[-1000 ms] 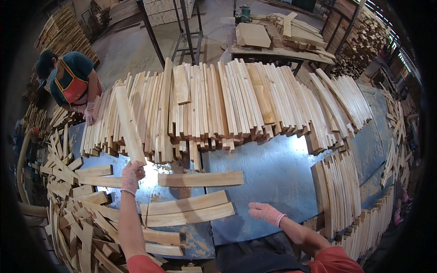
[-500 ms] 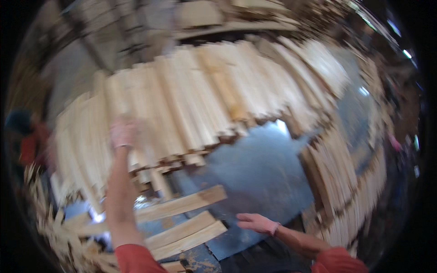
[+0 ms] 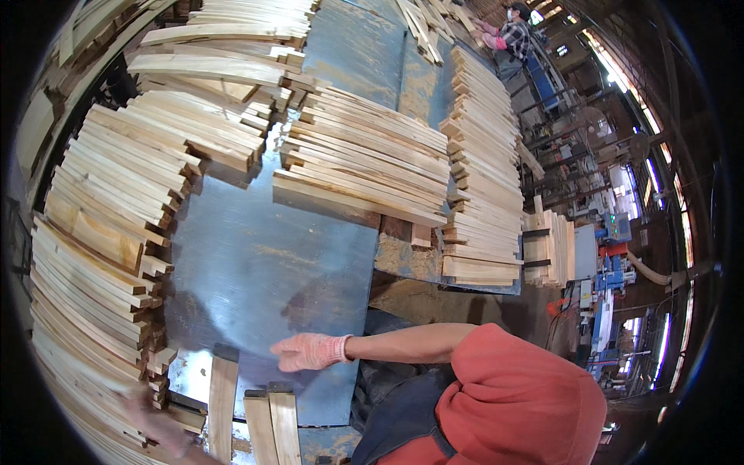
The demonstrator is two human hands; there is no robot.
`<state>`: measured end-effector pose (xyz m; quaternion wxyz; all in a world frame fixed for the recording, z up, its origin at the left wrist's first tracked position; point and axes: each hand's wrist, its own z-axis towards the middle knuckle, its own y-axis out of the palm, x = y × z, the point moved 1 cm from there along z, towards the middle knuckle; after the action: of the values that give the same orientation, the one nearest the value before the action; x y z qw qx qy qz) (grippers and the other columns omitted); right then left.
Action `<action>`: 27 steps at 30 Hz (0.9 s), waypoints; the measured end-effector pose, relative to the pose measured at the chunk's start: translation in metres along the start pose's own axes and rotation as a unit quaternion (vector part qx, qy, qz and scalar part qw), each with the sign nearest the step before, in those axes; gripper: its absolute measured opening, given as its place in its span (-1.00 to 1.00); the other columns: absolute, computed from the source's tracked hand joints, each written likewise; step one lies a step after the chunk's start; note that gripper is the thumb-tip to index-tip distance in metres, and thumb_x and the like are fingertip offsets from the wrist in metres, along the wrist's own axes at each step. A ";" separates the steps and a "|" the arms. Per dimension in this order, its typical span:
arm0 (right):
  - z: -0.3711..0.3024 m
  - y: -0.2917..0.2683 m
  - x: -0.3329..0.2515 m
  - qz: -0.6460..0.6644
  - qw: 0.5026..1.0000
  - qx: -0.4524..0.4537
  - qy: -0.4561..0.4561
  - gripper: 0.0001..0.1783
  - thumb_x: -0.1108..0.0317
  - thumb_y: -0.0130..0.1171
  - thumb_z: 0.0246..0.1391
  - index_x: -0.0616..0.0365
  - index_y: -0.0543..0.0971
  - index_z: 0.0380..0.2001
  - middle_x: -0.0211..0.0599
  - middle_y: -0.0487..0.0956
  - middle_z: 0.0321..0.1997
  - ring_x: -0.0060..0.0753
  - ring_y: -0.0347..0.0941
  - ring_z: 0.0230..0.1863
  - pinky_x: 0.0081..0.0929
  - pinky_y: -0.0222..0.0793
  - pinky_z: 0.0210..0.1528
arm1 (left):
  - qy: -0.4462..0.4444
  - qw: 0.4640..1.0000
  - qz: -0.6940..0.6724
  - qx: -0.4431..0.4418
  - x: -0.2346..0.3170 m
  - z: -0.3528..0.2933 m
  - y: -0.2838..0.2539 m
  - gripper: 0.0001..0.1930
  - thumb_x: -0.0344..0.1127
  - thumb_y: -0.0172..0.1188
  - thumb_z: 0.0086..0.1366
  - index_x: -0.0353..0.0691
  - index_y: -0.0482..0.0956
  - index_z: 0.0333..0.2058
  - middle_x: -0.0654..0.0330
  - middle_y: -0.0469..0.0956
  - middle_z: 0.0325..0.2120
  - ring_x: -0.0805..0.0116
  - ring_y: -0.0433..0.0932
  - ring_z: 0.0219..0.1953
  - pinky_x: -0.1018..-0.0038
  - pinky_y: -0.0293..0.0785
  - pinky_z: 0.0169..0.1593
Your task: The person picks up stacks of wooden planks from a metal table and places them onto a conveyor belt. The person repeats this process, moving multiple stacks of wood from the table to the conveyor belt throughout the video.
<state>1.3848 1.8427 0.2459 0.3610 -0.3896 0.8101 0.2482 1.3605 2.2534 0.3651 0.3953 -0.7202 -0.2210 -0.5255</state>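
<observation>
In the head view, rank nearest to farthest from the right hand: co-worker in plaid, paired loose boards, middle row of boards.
From the right hand:
1. Paired loose boards, below left.
2. Middle row of boards, above it.
3. Co-worker in plaid, upper right of the picture.

the left hand point(image 3: 151, 418) is blurred over the row of planks point(image 3: 93, 283), so its grip cannot be made out. its forearm point(image 3: 200, 457) runs off the lower edge, as do two boards point(image 3: 284, 426). the row's near end fades into the dark rim; a distant screen point(image 3: 618, 227) is too small to read.
</observation>
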 end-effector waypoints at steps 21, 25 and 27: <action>-0.247 -0.291 0.110 -0.258 0.844 0.469 0.033 -0.60 0.05 0.24 0.26 0.17 0.62 -0.06 0.06 0.66 -0.10 0.18 0.60 -0.02 0.02 0.50 0.06 | -0.637 0.550 -0.355 -0.409 -0.100 -0.487 0.558 -0.39 0.22 -0.07 0.56 -0.22 0.55 0.17 0.10 0.64 0.09 0.07 0.61 0.15 0.17 0.58 0.26; -0.293 -0.302 0.073 -0.203 0.878 0.426 0.085 -0.68 0.17 0.31 0.24 0.13 0.63 -0.05 -0.02 0.68 -0.10 0.12 0.60 -0.04 -0.06 0.51 0.06 | -0.052 0.739 0.130 -0.659 -0.137 -0.516 0.606 -0.56 -0.06 0.07 0.48 -0.23 0.64 0.13 -0.06 0.68 0.08 -0.06 0.63 0.15 0.20 0.56 0.23; -0.304 -0.302 0.094 -0.147 0.874 0.462 0.018 -0.70 0.29 0.36 0.20 0.14 0.64 -0.04 -0.06 0.67 -0.13 0.09 0.61 -0.08 -0.07 0.52 0.03 | 0.038 0.687 0.269 -0.674 -0.102 -0.498 0.605 -0.65 -0.14 0.26 0.35 -0.24 0.75 -0.03 -0.12 0.74 -0.07 -0.12 0.70 0.02 0.16 0.63 0.08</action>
<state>1.4695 1.4190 0.3235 0.5179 -0.2976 0.7720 -0.2174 1.4786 1.5070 0.1333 -0.0641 -0.8007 0.4114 -0.4307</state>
